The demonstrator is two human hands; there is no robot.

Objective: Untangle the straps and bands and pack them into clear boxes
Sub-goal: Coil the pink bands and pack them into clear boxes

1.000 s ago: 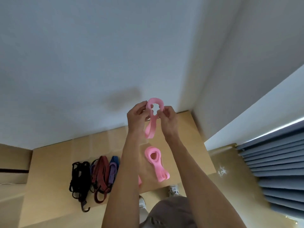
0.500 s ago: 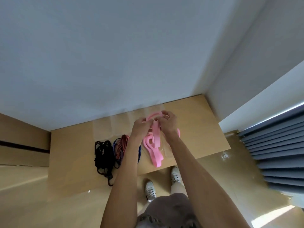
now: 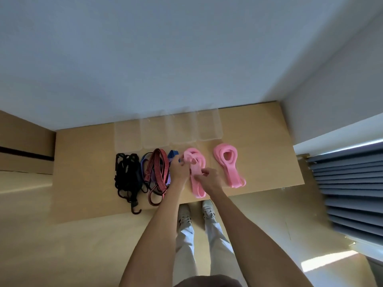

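Observation:
A pink band (image 3: 196, 183) lies on the wooden table (image 3: 83, 162) in front of me, and both hands are on it. My left hand (image 3: 178, 169) grips its looped top end, while my right hand (image 3: 209, 179) pinches its middle. A second pink band bundle (image 3: 230, 168) lies to the right, untouched. To the left lie red-and-black striped straps (image 3: 156, 170), blue straps (image 3: 172, 154) partly hidden by my left hand, and black hooked cords (image 3: 127, 175). Several clear boxes (image 3: 208, 127) stand in a row along the wall behind them.
The table sits against a grey wall, with its front edge just past my shoes. A blue-grey curtain (image 3: 348, 191) hangs at the right. Bare tabletop shows at the far left and at the far right (image 3: 269, 141).
My hands came down from in front of my face to the table with the pink band. The camera tilted down, and the clear boxes came into sight.

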